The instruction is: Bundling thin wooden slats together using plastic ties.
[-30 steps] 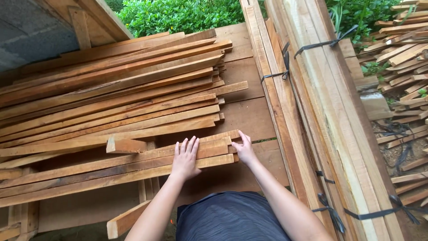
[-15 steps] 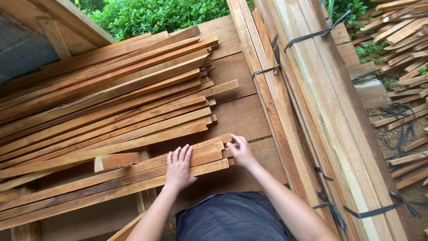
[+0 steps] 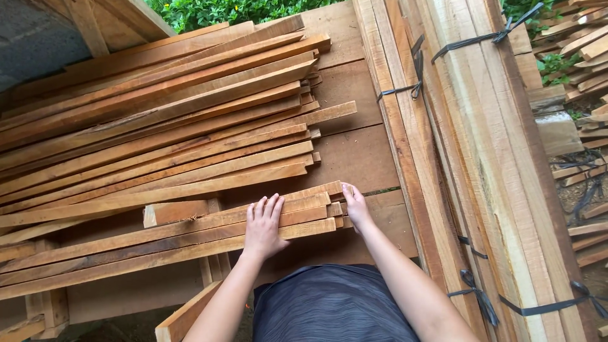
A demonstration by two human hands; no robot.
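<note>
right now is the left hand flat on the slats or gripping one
Flat: the left hand lies palm down, fingers spread, across the slats, none curled around.

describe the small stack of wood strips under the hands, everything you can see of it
The small stack of wood strips is a few long, thin, rough-sawn reddish-brown slats lying flat, running left and slightly downward across wooden supports. Their right ends are nearly flush. The left hand lies palm down on top; the right hand presses against the end faces.

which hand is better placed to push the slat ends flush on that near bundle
Right, probably: the right hand already sits against the end faces of the near slats, while the left hand lies flat on top, pinning them.
</note>
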